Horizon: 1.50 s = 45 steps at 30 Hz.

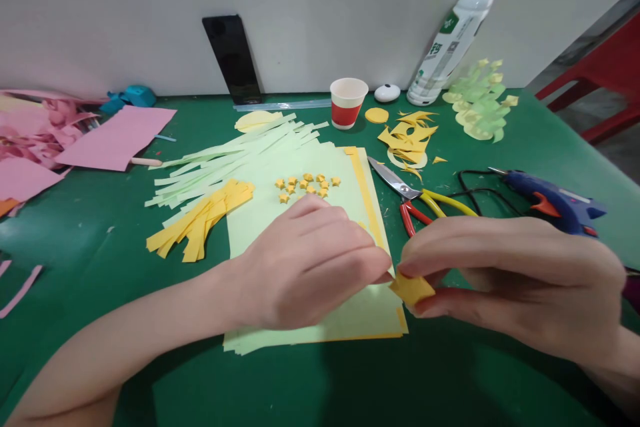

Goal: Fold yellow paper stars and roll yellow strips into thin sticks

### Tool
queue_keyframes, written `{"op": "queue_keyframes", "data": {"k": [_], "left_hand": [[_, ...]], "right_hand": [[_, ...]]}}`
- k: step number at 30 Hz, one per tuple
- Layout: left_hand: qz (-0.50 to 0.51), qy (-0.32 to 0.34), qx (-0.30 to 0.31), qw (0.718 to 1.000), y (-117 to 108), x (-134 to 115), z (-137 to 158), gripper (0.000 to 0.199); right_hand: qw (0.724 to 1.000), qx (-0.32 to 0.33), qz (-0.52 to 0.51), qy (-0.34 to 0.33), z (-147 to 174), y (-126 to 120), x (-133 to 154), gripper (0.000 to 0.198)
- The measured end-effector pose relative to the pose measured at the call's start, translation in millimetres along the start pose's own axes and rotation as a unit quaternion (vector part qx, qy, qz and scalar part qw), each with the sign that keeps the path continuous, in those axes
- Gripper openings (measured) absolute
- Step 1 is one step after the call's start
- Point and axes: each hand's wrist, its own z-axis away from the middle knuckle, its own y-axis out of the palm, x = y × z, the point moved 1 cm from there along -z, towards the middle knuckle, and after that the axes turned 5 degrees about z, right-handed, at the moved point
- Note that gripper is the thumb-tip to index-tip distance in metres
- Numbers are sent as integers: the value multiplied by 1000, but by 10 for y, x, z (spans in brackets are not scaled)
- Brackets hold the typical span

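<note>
A small folded piece of yellow paper point(413, 289) with a pointed, many-sided outline is pinched between the thumb and fingers of my right hand point(510, 280). My left hand point(313, 263) is closed, its fingertips right beside the left corner of that piece; what they grip, if anything, is hidden. Beneath the left hand lies a stack of pale green paper point(320, 313) with yellow sheet edges showing. Several little yellow paper stars point(307, 183) sit on the stack just past my left knuckles. Yellow paper strips point(200, 220) and pale green strips point(240, 153) fan out to the left.
Scissors point(400, 187) and a blue glue gun point(555, 197) with its black cord lie near my right hand. Behind are a paper cup point(347, 103), a leaning bottle point(453, 40), a phone point(233, 57), yellow scraps point(410, 137) and a green paper decoration point(477, 100). Pink paper point(120, 137) lies left.
</note>
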Motion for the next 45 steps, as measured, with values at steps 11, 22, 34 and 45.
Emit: {"op": "queue_keyframes", "data": {"k": [11,22,34,45], "left_hand": [[-10,28,-13,999,27,-26,41,22],[-16,109,-53,992,30,-56,38,32],[-21,8,-49,999,35,-26,36,21],[-107,13,-43,993,11,-49,25,12]], "right_hand": [[994,-54,-73,53,43,75,-22,21],[967,-34,-228,109,117,197,-84,28],[932,-104,-301,175,124,196,-94,35],[948,-107,-256,155,141,211,-65,44]]}}
